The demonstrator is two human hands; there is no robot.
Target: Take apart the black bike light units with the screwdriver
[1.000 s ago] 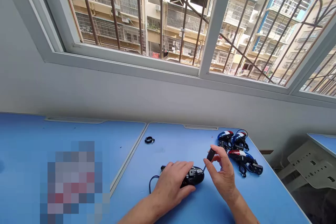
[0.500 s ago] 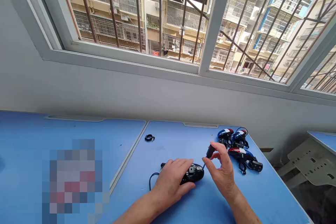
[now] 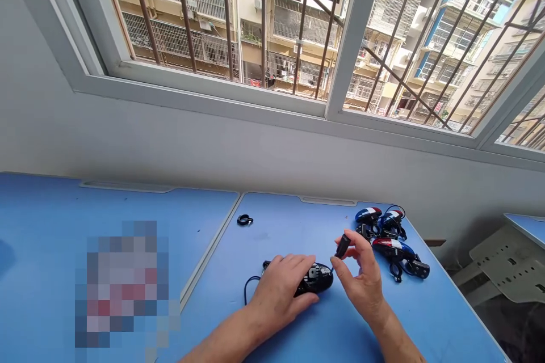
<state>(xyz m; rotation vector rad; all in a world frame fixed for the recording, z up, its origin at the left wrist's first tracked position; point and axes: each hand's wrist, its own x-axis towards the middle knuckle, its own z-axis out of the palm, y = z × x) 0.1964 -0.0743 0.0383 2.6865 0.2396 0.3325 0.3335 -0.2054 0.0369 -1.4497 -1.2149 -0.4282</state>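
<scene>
My left hand [image 3: 281,286] wraps over a black oval housing [image 3: 318,279] on the blue table and presses it down. The housing lies with its open or underside part facing up, and a black cable curls out at its left end. Between the thumb and fingers of my right hand [image 3: 361,272] is a small screwdriver [image 3: 343,246] with a black handle. It leans, and its thin shaft reaches down to the housing's right end. Whether the tip sits in a screw is too small to tell.
Several red, white and blue bicycle horns [image 3: 394,248] with black clamps lie at the table's right side. A small black ring clamp [image 3: 244,220] is farther back. A pixelated item [image 3: 123,283] lies on the left table [image 3: 42,215]. Behind are a wall and a barred window.
The view has shifted slightly. In my right hand the screwdriver handle leans a little more to the right. My left hand keeps its hold on the housing.
</scene>
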